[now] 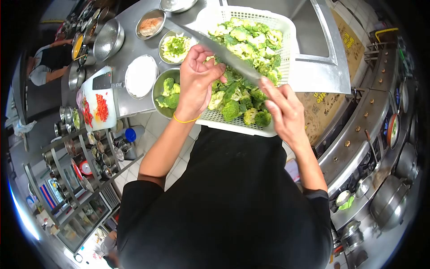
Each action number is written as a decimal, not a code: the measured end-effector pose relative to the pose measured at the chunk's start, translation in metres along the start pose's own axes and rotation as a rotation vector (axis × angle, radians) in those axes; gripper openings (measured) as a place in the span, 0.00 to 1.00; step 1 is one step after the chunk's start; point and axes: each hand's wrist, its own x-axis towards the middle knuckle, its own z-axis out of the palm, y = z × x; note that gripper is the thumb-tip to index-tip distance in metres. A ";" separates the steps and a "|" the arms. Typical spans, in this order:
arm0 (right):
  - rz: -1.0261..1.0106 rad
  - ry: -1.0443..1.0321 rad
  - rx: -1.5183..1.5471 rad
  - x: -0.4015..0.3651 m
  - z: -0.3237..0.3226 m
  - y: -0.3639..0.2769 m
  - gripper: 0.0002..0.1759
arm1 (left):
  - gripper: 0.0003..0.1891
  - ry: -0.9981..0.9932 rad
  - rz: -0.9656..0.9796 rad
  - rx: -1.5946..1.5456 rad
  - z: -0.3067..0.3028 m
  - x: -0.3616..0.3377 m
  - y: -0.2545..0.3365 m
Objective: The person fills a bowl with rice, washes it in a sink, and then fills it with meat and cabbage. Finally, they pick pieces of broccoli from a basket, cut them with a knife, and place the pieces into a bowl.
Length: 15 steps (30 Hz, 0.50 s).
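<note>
A large knife (pixel 233 59) is held in my right hand (pixel 284 107), its blade slanting up to the left over the basket. My left hand (pixel 197 78) is raised beside the blade with its fingers pinched together; whatever they hold, if anything, cannot be made out. Below both hands, a white perforated basket (pixel 289 49) holds many broccoli florets (pixel 230 110). A metal bowl (pixel 157 96) with larger broccoli pieces stands left of the basket, partly behind my left forearm.
Bowls of chopped greens (pixel 175 48) and pinkish food (pixel 150 27) stand at the upper left. Further left are a white round container (pixel 141 76) and a cutting board (pixel 107 120) with a cleaver and chopped red pieces. A sink (pixel 309 31) lies right. Another person (pixel 45 62) stands far left.
</note>
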 end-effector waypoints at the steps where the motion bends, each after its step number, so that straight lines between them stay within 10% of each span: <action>1: 0.004 0.008 0.000 0.004 0.001 -0.007 0.25 | 0.17 -0.002 -0.002 0.032 -0.001 0.000 -0.001; 15: 0.006 -0.098 -0.077 -0.005 0.012 0.028 0.25 | 0.15 0.114 -0.144 -0.133 -0.009 -0.008 0.000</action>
